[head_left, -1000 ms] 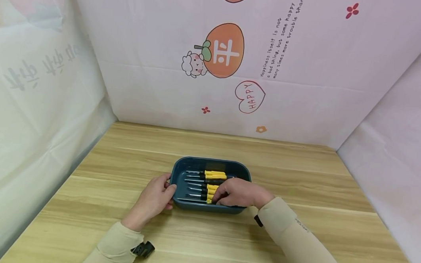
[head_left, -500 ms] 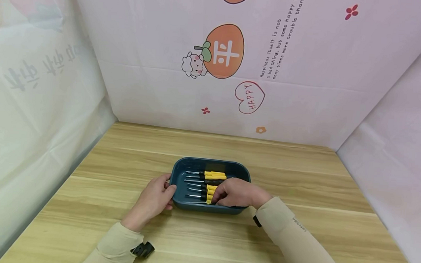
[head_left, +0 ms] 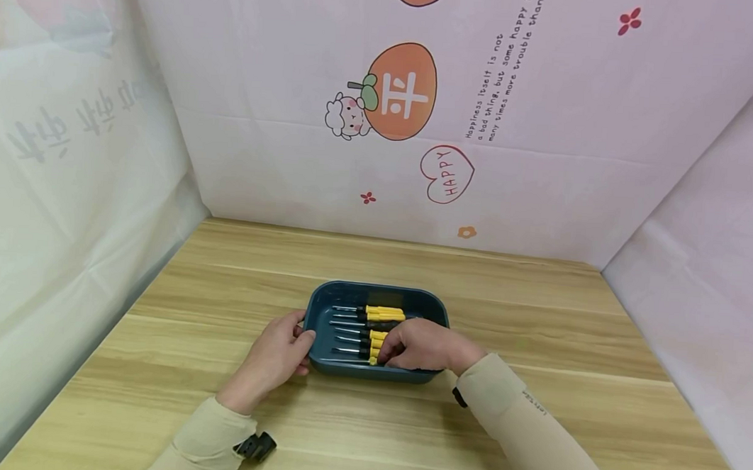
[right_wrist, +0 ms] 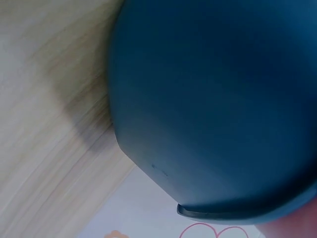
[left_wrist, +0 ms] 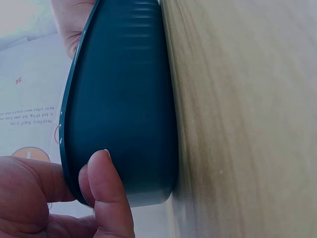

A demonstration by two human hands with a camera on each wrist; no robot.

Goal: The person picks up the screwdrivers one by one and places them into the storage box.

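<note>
A dark blue rectangular box (head_left: 342, 290) holds a row of small screwdrivers (head_left: 377, 336), most with yellow handles and black collars, their shafts pointing left. My left hand (head_left: 279, 347) grips the box's left end, thumb over the rim and fingers against the outside; the left wrist view shows fingertips (left_wrist: 106, 173) on the outer wall. Reaching in over the near right side, my right hand (head_left: 428, 344) pinches the nearest screwdriver (head_left: 373, 361) by its handle, which the fingers mostly hide. In the right wrist view the box wall (right_wrist: 213, 99) covers nearly all of that hand.
The box stands on a wood-grain table (head_left: 508, 291). A printed cloth wall (head_left: 278, 152) rises behind the table, with plain pale cloth on both sides. A black wrist device (head_left: 255, 445) sits at the left sleeve.
The nearest screwdriver has sunk slightly lower along the box's near wall, so less of its shaft shows. My right forearm has shifted a little left; the left hand stays put.
</note>
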